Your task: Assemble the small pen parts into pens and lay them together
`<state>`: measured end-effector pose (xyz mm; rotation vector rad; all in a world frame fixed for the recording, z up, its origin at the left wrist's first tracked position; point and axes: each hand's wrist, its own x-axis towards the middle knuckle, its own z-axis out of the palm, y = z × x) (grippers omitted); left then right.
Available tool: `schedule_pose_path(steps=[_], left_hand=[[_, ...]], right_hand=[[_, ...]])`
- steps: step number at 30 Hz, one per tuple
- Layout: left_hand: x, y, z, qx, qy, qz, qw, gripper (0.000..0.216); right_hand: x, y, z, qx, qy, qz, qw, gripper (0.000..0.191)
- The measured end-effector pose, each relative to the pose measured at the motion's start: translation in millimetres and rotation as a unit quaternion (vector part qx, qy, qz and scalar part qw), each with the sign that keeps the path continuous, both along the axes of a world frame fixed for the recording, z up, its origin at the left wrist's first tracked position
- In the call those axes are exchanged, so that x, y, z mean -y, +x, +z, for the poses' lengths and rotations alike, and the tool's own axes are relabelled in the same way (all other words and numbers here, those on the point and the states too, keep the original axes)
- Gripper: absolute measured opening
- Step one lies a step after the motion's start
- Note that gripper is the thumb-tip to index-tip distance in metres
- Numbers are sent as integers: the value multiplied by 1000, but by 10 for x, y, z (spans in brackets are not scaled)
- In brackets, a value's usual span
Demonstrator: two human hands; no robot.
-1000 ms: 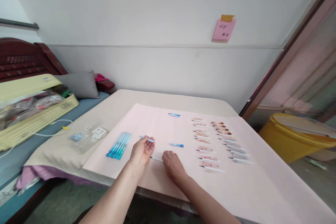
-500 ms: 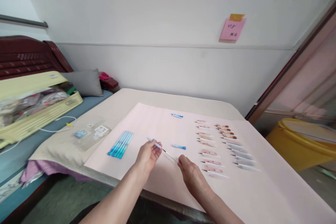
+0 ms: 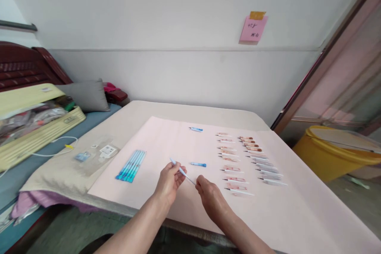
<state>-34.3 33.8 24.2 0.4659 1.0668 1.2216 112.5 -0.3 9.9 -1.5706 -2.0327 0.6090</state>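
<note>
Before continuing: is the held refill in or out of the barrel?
Partly in, apparently: the white refill meets the blue barrel, its tip hidden.

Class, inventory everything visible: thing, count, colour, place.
Table: one, cream, centre
Thin sheet: one, pale pink, on table
Slim pen barrels: about six, blue, sheet's left
Short pen parts: one piece, one farther cluster, blue, mid-sheet
Patterned pen sets: over ten, pink, brown, grey, sheet's right
Tapered pen piece: one, light blue, front centre
Thin stick: one, white, centre
Plastic bag: one, clear, table's left
Paper note: one, pink, on white wall
Bed: one, blue, left
Wooden headboard: one, dark red, left
Cushion: one, grey, on bed
Open box: one, pale yellow, on bed
Large tub: one, yellow, right
Left grip: one, on tapered pen piece
Right grip: one, on thin stick
</note>
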Motion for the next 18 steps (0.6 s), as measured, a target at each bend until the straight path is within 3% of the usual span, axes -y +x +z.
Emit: schedule_pose_path(steps=[4,9,14,18], left_hand=[[138,147,-20,4,23,-54,998,22],[199,233,-55,2,22,-53,998,23],[90,127,-71,5,0,-12,1000,18],[-37,6,-44,0,-2,57,998,12]], right_hand=[[1,-41,-32,-87,-23,-30,995,14],[23,-42,-77,-172,-111,-67,976,10],[26,-57,-47,-134,-116,-22,984,12],[30,-43,-24,-78,-83,-29,993,13]])
